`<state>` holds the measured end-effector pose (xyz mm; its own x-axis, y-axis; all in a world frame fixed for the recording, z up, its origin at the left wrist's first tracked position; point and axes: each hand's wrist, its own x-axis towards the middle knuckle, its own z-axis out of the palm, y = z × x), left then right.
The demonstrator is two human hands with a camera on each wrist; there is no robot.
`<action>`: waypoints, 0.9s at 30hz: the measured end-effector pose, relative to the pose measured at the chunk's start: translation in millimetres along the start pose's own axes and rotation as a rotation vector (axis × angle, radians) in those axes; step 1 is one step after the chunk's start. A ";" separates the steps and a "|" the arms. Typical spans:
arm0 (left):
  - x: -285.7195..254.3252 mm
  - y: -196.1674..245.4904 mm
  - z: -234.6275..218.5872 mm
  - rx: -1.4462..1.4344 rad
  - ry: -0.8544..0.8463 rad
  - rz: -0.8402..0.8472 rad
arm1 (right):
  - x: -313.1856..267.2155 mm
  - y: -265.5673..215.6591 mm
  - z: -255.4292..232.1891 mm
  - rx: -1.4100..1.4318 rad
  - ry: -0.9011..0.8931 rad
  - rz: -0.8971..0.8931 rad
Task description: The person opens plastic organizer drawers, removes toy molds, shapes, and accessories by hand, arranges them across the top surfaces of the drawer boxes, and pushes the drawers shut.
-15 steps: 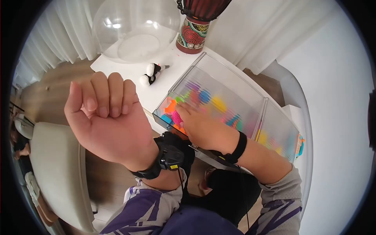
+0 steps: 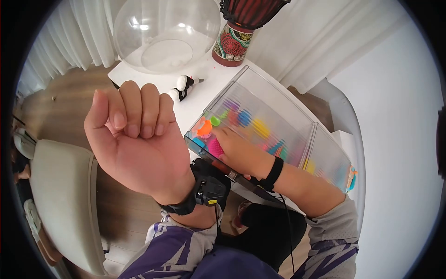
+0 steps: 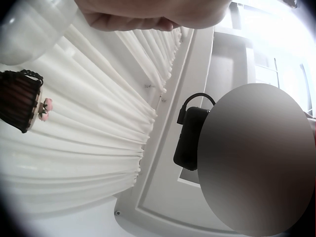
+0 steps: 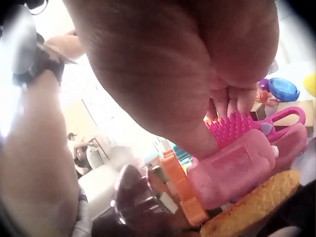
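My left hand (image 2: 141,135) is raised palm up in the head view, left of the drawer, fingers loosely bent and holding nothing. Its lower edge shows at the top of the left wrist view. My right hand (image 2: 239,151) reaches into a clear plastic drawer (image 2: 209,157) of colourful toys. In the right wrist view its fingertips lie right behind a pink bristled brush (image 4: 232,128) with a looped handle; I cannot tell whether they grip it. Close by are a pink bottle-shaped toy (image 4: 237,168), an orange plastic piece (image 4: 180,185) and a yellow-brown elongated toy (image 4: 252,205).
On the white table (image 2: 139,76) stand a large clear globe (image 2: 162,28) and a patterned drum (image 2: 232,44). A black-and-white figure (image 2: 183,86) lies nearer. The ribbed clear cover (image 2: 278,116) extends behind the drawer opening. A pale chair (image 2: 62,200) is at left.
My right hand has shifted slightly within the drawer, and more of the pink brush and a green piece show. The left hand appears a little further right and remains bent.
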<state>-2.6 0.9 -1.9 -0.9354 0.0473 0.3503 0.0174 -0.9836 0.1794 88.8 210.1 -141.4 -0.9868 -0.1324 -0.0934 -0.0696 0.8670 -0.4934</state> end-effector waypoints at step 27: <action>-0.2 -7.7 -3.5 -0.064 -0.003 -0.004 | -18.7 0.0 -13.9 -0.132 -0.215 -0.168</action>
<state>-3.8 7.9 -6.6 -0.9345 0.0515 0.3523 -0.0088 -0.9925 0.1219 105.3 219.3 -127.6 -0.9071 -0.3659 -0.2078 -0.2619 0.8775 -0.4018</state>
